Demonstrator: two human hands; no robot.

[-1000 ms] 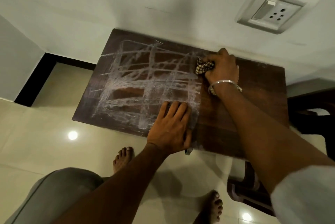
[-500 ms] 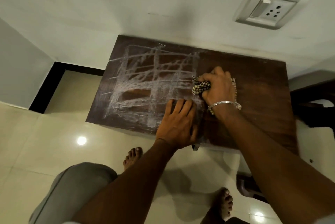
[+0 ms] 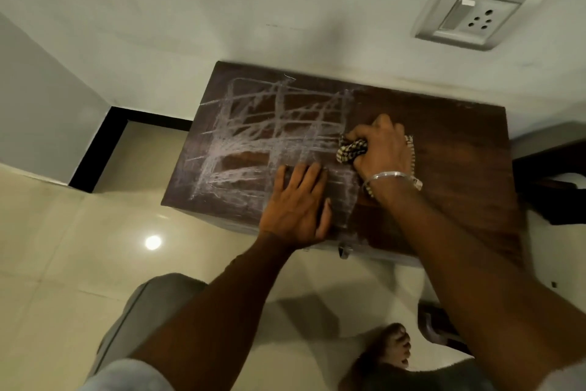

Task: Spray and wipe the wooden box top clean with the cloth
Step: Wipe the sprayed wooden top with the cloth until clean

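While the right hand (image 3: 382, 149) presses a bunched checked cloth (image 3: 352, 151) against the wooden box top (image 3: 459, 153), the job sits squarely in its wiping step. The fingers curl tight round the cloth, which lies on the wood near the middle of the top, right at the edge of a web of pale scribbled marks (image 3: 269, 143). The left hand (image 3: 296, 207) lies flat with straight fingers on the near part of the top, holding nothing, and I judge that it steadies the thing.

To the right of the cloth the wood looks dark and clean; to its left the marks cover most of the surface (roughly half the top, by my reckoning, is not yet wiped). No spray bottle shows anywhere, and whether the marked part is wet I cannot tell. Around the top are a pale tiled floor (image 3: 63, 264) and a wall (image 3: 222, 10) with a socket (image 3: 469, 18).

The next move, as I judge it, calls for firm strokes leftward into the marks with even pressure, and the left hand will need to shift off the marks it covers so the cloth can reach them.
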